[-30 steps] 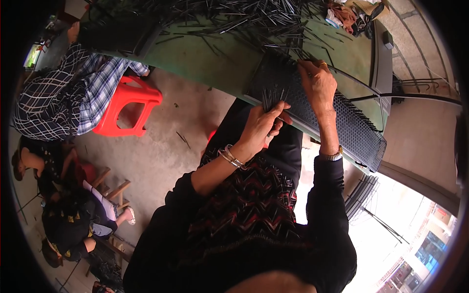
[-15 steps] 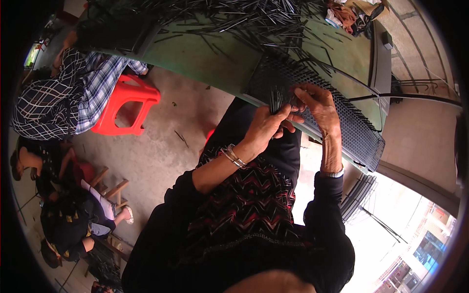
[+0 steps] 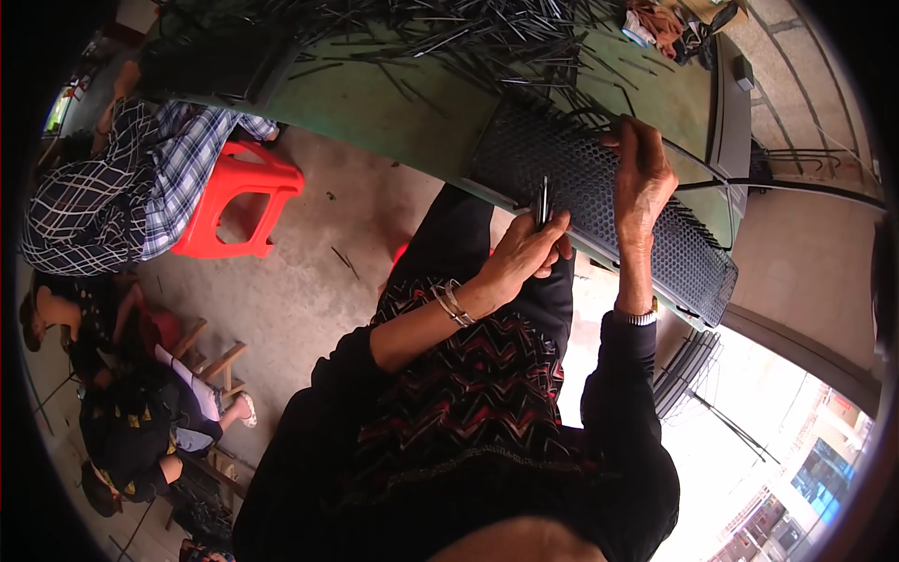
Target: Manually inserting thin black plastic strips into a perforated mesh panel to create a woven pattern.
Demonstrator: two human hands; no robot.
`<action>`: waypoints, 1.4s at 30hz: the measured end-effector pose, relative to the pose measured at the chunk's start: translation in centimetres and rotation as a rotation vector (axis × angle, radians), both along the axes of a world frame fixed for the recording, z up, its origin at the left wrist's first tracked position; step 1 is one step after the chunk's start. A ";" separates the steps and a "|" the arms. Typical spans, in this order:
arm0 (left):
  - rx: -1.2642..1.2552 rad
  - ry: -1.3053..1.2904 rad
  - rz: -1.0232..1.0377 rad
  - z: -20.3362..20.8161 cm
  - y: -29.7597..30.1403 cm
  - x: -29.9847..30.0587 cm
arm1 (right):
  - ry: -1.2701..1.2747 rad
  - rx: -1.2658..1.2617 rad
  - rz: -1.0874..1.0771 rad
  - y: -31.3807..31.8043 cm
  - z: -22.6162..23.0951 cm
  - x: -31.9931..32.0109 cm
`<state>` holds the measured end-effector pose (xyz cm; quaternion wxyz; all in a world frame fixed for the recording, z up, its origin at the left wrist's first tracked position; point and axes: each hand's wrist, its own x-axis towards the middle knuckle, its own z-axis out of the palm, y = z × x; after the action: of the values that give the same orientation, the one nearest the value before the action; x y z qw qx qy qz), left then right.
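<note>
My left hand (image 3: pixel 526 251) is closed round a small bundle of thin dark sticks (image 3: pixel 543 204), which point upward just off the near edge of a black perforated tray (image 3: pixel 585 173). The tray has rows of small round holes and lies aslant on the green table. Over its far side is my right hand (image 3: pixel 644 173), fingers bent and pressed together near a row of short black pieces along that edge. What the right fingertips pinch, if anything, is too small to make out.
A heap of loose black sticks (image 3: pixel 468 33) covers the far part of the green table (image 3: pixel 375 126). A curved black bar (image 3: pixel 777 187) crosses at the right. Crumpled cloths (image 3: pixel 660 33) lie beyond. Left, a person in plaid (image 3: pixel 178 178) sits by a red stool (image 3: pixel 239 206); other people sit below.
My right hand has moved away from the left, up and rightward to the tray's far edge. The left hand has turned slightly, and its bundle shows narrower.
</note>
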<state>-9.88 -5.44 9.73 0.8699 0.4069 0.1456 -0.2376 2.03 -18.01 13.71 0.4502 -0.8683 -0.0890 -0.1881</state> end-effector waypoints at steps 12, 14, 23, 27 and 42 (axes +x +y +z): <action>-0.103 0.155 0.009 0.1 -0.1 -0.5 | -0.118 -0.219 -0.005 -0.4 -0.4 0.2; -0.123 0.142 0.041 -0.4 -0.1 -0.5 | -0.026 -0.179 0.150 -0.8 -0.5 0.7; -0.059 0.060 0.114 0.9 0.5 -0.5 | -0.123 -0.553 0.247 -0.4 -0.1 1.4; -0.059 0.069 0.102 1.3 0.7 -0.5 | -0.225 -0.675 0.174 -0.3 -1.0 0.7; -0.011 0.093 0.049 0.8 0.1 -0.9 | 0.165 -0.036 0.022 -1.8 3.0 -3.7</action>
<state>-10.81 -5.37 10.50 0.8700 0.3870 0.1944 -0.2357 -1.64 -19.85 16.67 0.4425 -0.8878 -0.0646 -0.1091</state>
